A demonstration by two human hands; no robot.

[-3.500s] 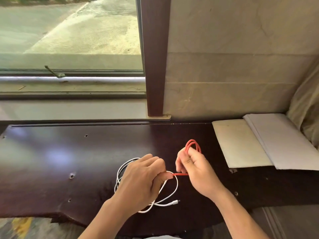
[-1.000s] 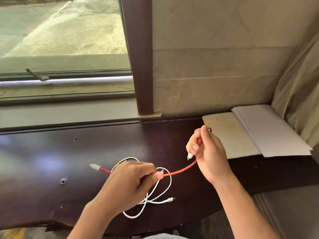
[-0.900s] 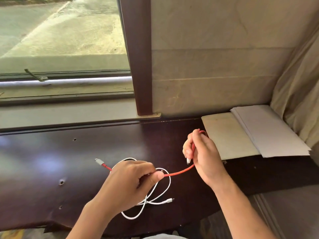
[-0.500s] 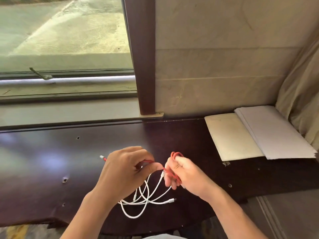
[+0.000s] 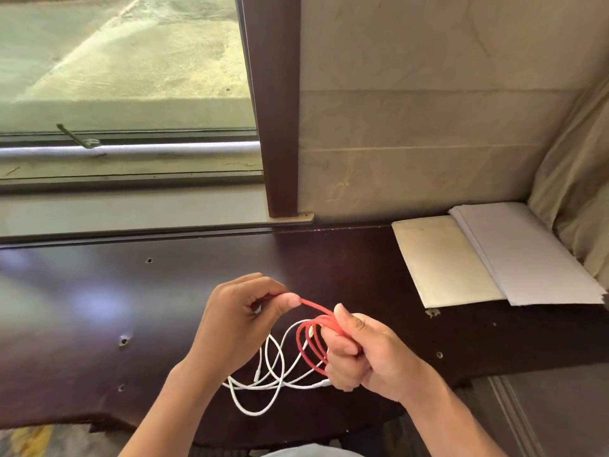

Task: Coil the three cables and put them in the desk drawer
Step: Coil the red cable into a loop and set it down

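Observation:
A red cable [image 5: 304,344] is wound into several loops above the dark wooden desk [image 5: 99,308]. My right hand [image 5: 359,354] grips the loops, with its thumb on top of them. My left hand [image 5: 240,318] pinches the cable's free end between thumb and fingers, and a short straight stretch runs between the two hands. Under both hands, loose white cable [image 5: 263,390] lies tangled on the desk; I cannot tell whether it is one cable or two. No drawer shows in the head view.
A cream pad [image 5: 445,258] and a stack of white paper [image 5: 527,258] lie at the desk's back right, against a curtain [image 5: 576,176]. A window with a dark wooden post [image 5: 276,110] runs behind. The desk's front edge is chipped and has several screw holes.
The red cable, a moment ago stretched long between my hands, is now gathered into several loops in my right hand. Both hands have come closer together over the white cable.

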